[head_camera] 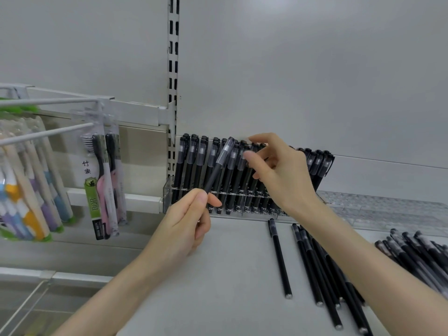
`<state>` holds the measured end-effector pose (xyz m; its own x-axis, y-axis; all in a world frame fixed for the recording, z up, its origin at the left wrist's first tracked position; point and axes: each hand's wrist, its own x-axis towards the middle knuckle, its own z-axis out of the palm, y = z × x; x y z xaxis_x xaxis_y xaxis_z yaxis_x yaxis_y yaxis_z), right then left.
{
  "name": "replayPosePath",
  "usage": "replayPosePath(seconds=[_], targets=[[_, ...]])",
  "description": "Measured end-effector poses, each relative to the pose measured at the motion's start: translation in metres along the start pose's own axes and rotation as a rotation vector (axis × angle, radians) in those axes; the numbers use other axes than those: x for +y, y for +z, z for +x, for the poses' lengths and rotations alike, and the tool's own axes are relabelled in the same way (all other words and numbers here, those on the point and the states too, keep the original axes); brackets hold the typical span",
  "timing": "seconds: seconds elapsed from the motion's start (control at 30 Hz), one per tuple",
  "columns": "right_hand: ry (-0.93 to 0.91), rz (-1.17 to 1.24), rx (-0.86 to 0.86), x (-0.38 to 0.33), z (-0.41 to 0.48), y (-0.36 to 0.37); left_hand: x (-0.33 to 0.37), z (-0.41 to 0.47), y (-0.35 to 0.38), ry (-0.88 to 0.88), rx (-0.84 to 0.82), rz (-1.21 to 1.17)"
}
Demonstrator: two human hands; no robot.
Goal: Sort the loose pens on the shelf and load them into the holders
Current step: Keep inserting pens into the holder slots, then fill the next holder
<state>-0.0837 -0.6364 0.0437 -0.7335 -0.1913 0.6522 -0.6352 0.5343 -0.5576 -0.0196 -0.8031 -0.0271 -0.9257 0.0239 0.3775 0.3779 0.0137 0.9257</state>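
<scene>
Most slots of the clear holder (167,190) at the centre of the head view are seen filled with upright black pens (194,161). One more pen (218,166) is pinched at its lower end by the left hand (186,221), cap tilted up over the rows, not yet seated. The right hand (278,170) is placed among the caps; whether anything is gripped cannot be told. Several loose pens (312,263) are left on the shelf (230,275) at lower right, a further heap (417,248) lies at the right edge, and a second holder (388,207) at mid right appears unfilled, so much is judged outstanding.
</scene>
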Motion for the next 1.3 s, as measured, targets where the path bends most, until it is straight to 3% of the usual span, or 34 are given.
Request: replayPosePath(seconds=[0.17, 0.37, 0.47, 0.57, 0.7, 0.8, 0.97, 1.3], targets=[[0.077, 0.418, -0.174, -0.011, -0.013, -0.003, -0.002, 0.0, 0.002, 0.017, -0.12, 0.054], [0.138, 0.622, -0.215, -0.012, -0.017, -0.008, -0.004, -0.001, 0.004, 0.017, -0.208, 0.135], [0.133, 0.619, -0.213, -0.01, -0.018, -0.006, -0.008, -0.001, 0.004, -0.001, -0.224, 0.18], [0.133, 0.586, -0.092, -0.009, -0.015, -0.01, -0.012, 0.0, 0.004, 0.047, -0.163, 0.302], [0.068, 0.43, 0.169, -0.004, -0.007, -0.025, -0.012, 0.007, -0.005, 0.238, -0.073, 0.662], [0.003, 0.315, 0.257, 0.001, -0.004, -0.031, -0.015, 0.017, -0.01, 0.454, -0.066, 1.026], [-0.051, 0.227, 0.252, 0.005, 0.002, -0.025, -0.021, 0.026, -0.008, 0.565, -0.097, 1.305], [-0.086, 0.094, 0.142, 0.013, 0.005, -0.009, -0.021, 0.028, -0.006, 0.539, -0.104, 1.413]])
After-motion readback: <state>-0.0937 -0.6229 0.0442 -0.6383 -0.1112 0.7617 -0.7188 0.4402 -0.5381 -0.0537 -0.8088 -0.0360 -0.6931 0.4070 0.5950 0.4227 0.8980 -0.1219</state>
